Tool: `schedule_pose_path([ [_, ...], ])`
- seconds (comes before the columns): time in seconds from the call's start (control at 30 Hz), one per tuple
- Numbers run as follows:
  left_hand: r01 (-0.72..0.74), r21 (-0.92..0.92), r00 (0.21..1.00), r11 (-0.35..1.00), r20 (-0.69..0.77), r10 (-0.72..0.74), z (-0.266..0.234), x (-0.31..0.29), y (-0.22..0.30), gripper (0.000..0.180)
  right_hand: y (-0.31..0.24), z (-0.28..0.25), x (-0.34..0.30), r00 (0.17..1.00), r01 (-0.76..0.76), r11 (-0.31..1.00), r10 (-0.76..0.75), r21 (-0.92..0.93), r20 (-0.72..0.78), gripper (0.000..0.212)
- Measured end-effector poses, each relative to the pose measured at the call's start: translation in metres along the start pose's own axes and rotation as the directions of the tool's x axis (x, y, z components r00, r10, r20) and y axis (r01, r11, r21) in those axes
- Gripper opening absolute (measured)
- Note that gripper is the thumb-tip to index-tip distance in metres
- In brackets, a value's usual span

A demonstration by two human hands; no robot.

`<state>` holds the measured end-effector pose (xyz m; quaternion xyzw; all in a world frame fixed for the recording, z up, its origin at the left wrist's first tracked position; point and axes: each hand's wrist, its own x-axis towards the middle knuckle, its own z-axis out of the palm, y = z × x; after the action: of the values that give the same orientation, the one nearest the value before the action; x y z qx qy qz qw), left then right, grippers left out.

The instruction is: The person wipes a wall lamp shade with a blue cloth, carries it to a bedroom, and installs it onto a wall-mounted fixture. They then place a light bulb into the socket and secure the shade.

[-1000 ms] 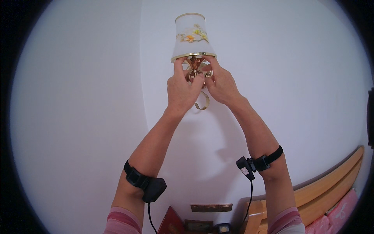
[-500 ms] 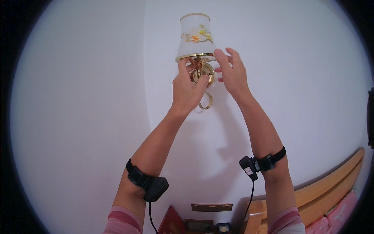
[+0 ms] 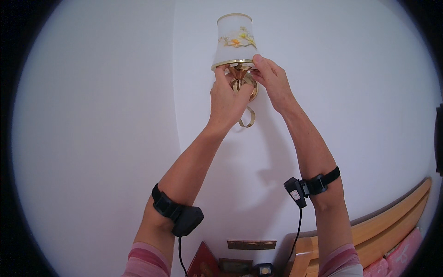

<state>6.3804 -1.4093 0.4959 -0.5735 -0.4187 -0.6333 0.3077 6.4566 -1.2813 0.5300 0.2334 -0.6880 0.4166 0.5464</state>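
A wall lamp with a white, flower-painted lampshade [image 3: 233, 48] is mounted high on the wall. Below the shade sit a brass cup, a round brass wall plate [image 3: 254, 90] and a curled brass arm [image 3: 249, 119]. My left hand [image 3: 227, 100] is closed around the brass fitting under the shade. Its fingers reach up to the shade's lower rim, and its thumb crosses in front of the wall plate. At the rim's right side, my right hand [image 3: 273, 82] pinches the edge, thumb outside and fingers tucked beneath. The tips of those fingers are partly hidden.
A wooden headboard [image 3: 392, 219] with pink bedding [image 3: 401, 251] stands at the lower right. Low on the wall is a dark switch panel [image 3: 251, 244], with a red object [image 3: 203, 261] beneath it. Cabled black devices are strapped to both my forearms.
My right hand has closed in from loosely spread fingers to a pinch on the shade's rim. In the picture, the lamp and my left hand sit slightly farther right and higher.
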Motion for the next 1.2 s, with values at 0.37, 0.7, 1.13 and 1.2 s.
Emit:
schedule_pose_path([
  [0.37,0.121,-0.073,0.993,0.990,0.012,-0.120,-0.002,-0.002,0.002,0.060,0.006,0.004,0.000,0.998,0.026,0.996,-0.021,0.086,-0.054,0.057],
  [0.7,0.127,-0.062,0.990,0.990,-0.056,-0.131,0.013,0.030,-0.043,0.049,0.031,-0.003,-0.003,0.942,-0.032,0.946,-0.080,-0.323,-0.326,0.041],
  [1.13,0.134,-0.463,0.949,0.876,-0.194,-0.248,0.030,0.036,-0.018,0.041,0.014,0.012,-0.011,0.978,0.160,0.743,-0.207,-0.650,0.004,0.044],
  [1.2,0.184,-0.456,0.941,0.871,-0.174,-0.289,0.030,0.035,-0.016,0.040,0.012,0.013,-0.012,0.974,0.156,0.661,-0.226,-0.734,0.003,0.044],
])
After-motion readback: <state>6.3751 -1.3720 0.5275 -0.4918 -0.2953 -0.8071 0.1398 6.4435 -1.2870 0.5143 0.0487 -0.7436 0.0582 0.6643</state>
